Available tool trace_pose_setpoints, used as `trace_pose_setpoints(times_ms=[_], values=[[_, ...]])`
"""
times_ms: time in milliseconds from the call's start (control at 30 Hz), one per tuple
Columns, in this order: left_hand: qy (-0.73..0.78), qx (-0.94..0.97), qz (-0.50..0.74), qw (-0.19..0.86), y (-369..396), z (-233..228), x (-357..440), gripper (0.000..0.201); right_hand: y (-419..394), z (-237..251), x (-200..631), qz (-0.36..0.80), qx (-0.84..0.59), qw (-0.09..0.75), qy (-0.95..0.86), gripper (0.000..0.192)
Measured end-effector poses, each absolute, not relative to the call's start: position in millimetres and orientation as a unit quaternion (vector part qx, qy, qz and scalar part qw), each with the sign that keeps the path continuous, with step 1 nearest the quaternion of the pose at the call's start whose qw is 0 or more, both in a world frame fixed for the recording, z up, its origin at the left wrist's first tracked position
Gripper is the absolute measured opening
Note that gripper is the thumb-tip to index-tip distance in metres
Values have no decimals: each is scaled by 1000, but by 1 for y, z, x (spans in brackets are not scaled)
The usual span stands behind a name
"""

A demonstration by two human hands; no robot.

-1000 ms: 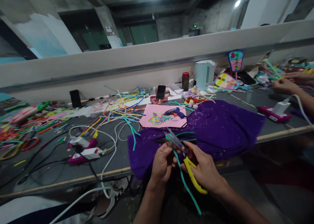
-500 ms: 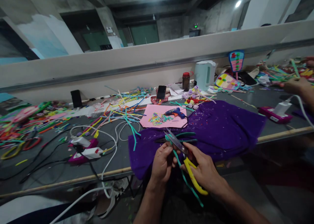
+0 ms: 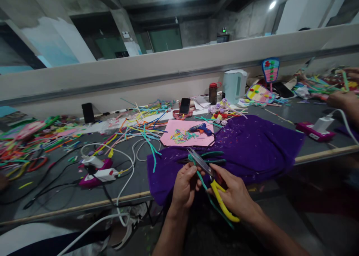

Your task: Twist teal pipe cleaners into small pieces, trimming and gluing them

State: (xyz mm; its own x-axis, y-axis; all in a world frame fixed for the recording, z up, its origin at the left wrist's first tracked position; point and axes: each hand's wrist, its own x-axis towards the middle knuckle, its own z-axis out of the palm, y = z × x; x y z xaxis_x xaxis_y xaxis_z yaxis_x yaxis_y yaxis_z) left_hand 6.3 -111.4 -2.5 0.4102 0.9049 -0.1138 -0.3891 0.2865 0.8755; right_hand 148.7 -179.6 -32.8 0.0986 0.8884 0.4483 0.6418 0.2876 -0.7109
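Far left of bench: loose pipe cleaners [image 3: 30,143] are lying in a many-coloured heap, uncut and unshaped as far as the view shows.
Cables: a white charger and a pink power strip [image 3: 97,173] are sitting on the grey table [image 3: 56,196], well apart from the hands.
Pink sheet: a pink paper [image 3: 185,134] is carrying a small pile of short coloured snippets, with a blue glue gun [image 3: 200,128] lying on it, so some cutting looks already done.
Purple cloth: a purple cloth [image 3: 252,147] is draping over the table edge, speckled with trimmings.
Left hand: the left hand [image 3: 185,185] is pinching the teal pipe cleaner [image 3: 203,181] between thumb and fingertips, fingers pressed together near the blades.
Teal pipe cleaner: it is running from the pinch down past the yellow handle toward the lap, in front of the cloth; a long length is still hanging uncut.
Right hand: the right hand [image 3: 235,196] is curling closed round the yellow-handled scissors [image 3: 215,183], whose blades are standing slightly apart and pointing up-left at the strand.
Progress: by my judgement, partway through trimming.
Far right: another person's hand [image 3: 340,98] is working among more pipe cleaners.
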Motion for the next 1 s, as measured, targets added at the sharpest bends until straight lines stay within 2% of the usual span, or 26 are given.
trace_pose_setpoints(times_ms=[233,400,567,833,1000], values=[[310,410,439,737,-108,-3,4,17,-180,-32,152,186,-567,494,-632,55],[278,411,428,755,-108,1,-1,18,-182,-12,153,347,-553,572,-496,44],[255,407,458,748,-108,0,2,14,-181,3,144,463,-468,627,-416,37],[196,402,460,767,-108,-2,9,10,-155,-5,117,492,-405,672,-378,53],[198,408,481,750,-108,-3,12,8,-154,-4,115,486,-393,672,-396,52]])
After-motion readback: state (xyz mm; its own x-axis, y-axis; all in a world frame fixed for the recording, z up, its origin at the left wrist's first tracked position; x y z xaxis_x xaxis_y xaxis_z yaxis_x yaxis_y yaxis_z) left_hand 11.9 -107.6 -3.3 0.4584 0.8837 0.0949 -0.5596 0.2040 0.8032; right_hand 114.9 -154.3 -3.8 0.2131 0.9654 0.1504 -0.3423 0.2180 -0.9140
